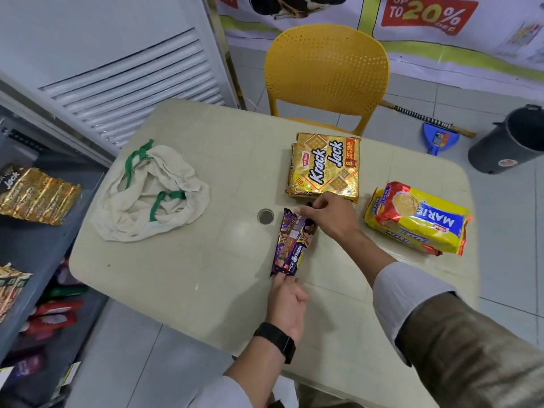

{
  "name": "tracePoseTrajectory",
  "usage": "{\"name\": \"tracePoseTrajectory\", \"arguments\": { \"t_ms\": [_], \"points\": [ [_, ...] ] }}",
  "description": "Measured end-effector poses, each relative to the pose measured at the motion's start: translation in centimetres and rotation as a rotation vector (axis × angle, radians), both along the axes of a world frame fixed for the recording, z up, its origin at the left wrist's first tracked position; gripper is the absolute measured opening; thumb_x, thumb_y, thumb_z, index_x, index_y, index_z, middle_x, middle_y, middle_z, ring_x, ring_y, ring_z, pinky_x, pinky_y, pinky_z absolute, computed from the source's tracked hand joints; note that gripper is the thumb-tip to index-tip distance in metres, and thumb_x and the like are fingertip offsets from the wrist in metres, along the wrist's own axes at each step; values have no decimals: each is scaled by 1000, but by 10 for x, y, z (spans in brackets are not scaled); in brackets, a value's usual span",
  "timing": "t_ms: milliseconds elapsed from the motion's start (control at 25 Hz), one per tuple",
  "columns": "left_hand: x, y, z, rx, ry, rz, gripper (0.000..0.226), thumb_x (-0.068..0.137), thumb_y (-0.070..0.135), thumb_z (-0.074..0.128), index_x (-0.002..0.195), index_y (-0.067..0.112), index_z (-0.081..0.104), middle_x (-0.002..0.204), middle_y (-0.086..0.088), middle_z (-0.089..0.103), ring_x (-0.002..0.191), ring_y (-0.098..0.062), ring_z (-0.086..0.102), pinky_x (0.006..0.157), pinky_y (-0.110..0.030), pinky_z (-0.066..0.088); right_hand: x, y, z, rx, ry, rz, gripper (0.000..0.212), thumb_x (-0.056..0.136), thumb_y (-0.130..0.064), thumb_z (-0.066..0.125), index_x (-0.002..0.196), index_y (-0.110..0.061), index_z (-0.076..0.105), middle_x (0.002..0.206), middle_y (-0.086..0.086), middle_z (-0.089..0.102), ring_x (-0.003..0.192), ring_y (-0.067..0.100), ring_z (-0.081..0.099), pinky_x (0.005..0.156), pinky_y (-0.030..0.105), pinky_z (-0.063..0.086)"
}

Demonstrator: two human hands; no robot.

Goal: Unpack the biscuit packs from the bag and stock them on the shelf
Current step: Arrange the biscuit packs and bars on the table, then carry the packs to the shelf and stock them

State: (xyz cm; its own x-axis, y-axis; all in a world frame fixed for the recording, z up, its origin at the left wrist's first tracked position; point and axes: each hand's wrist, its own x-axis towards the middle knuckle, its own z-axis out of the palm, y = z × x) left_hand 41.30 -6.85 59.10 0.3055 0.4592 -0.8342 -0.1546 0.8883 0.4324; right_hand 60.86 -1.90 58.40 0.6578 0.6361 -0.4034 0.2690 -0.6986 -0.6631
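Purple Hide & Seek biscuit packs [290, 245] lie stacked near the middle of the cream table [176, 275]. My left hand [287, 301] pinches their near end, and my right hand [326, 216] pinches the far end. A stack of gold Krack Jack packs [325, 166] lies behind my right hand. Yellow Marie packs [418, 219] lie at the table's right side. The white cloth bag [147, 195] with green handles lies slumped and open on the left. A grey shelf [35, 240] at the far left holds a gold Krack Jack pack [35, 195].
A yellow chair [323, 72] stands behind the table. On the floor at the right are a black bin [506, 142] and a blue dustpan [440, 139] with a broom. Lower shelf levels hold red and purple packs [50, 319].
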Motion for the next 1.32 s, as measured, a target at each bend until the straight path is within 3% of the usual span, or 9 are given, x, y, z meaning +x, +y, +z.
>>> {"name": "tracePoseTrajectory", "arguments": {
  "t_ms": [80, 200, 400, 680, 880, 1040, 1160, 1240, 1320],
  "points": [
    [-1, 4, -5, 84, 43, -12, 87, 59, -16, 40, 139, 15, 45, 113, 2, 56, 106, -14, 52, 75, -21, 41, -1, 13, -4, 50, 73, -30, 41, 70, -41, 88, 89, -14, 64, 83, -5, 66, 75, 15, 58, 62, 31, 44],
    [1, 4, -9, 126, 113, -49, 97, 68, -20, 39, 155, 20, 22, 149, 4, 39, 136, -15, 43, 88, -24, 44, -4, 30, -13, 127, 227, -73, 32, 69, -17, 90, 91, -14, 66, 84, -3, 65, 79, 17, 61, 66, 29, 51],
    [7, -1, -17, 132, 221, -202, 98, 52, -3, 45, 147, 18, 29, 110, 8, 48, 94, -11, 47, 82, -26, 41, -6, 40, -29, 163, 383, -85, 34, 72, 7, 82, 95, -11, 65, 93, 6, 67, 89, 20, 64, 70, 26, 55],
    [11, -4, -9, 159, 333, -272, 87, 80, -17, 45, 155, 18, 17, 139, 8, 37, 124, -13, 40, 100, -31, 29, -12, 37, -49, 253, 433, -124, 34, 74, 10, 79, 93, -14, 64, 93, 4, 66, 91, 19, 65, 81, 39, 61],
    [3, 1, -16, 97, 351, -292, 102, 52, 4, 53, 150, 16, 29, 143, -8, 44, 131, -28, 43, 100, -37, 37, -19, 35, -55, 217, 384, -117, 34, 75, 7, 80, 96, -14, 63, 104, 9, 69, 100, 26, 67, 84, 43, 61],
    [-5, 7, -29, 34, 339, -284, 97, 54, -1, 52, 149, 15, 36, 139, -12, 51, 132, -34, 47, 112, -46, 39, -17, 28, -52, 216, 343, -95, 36, 75, -1, 83, 104, -14, 65, 107, 4, 69, 101, 23, 65, 87, 39, 58],
    [-14, 3, -34, -40, 458, -387, 76, 78, -13, 48, 150, 8, 40, 133, -15, 60, 123, -35, 56, 109, -41, 42, -23, 5, -47, 300, 299, -125, 37, 78, -4, 80, 111, -15, 67, 103, -1, 68, 94, 14, 63, 87, 30, 54],
    [-13, -8, -24, 35, 456, -488, 55, 85, -6, 49, 137, 9, 57, 111, -5, 69, 112, -29, 63, 103, -37, 47, -24, -25, -43, 369, 273, -169, 29, 80, -1, 71, 103, -18, 70, 94, 1, 71, 85, 13, 66, 83, 34, 56],
    [13, -12, -4, 189, 358, -607, 38, 91, 7, 56, 125, 18, 68, 112, 0, 73, 112, -20, 66, 104, -37, 49, -16, -72, -38, 401, 254, -312, 27, 81, -1, 61, 95, -22, 71, 88, 1, 73, 81, 14, 68, 81, 41, 59]
  ]
}}
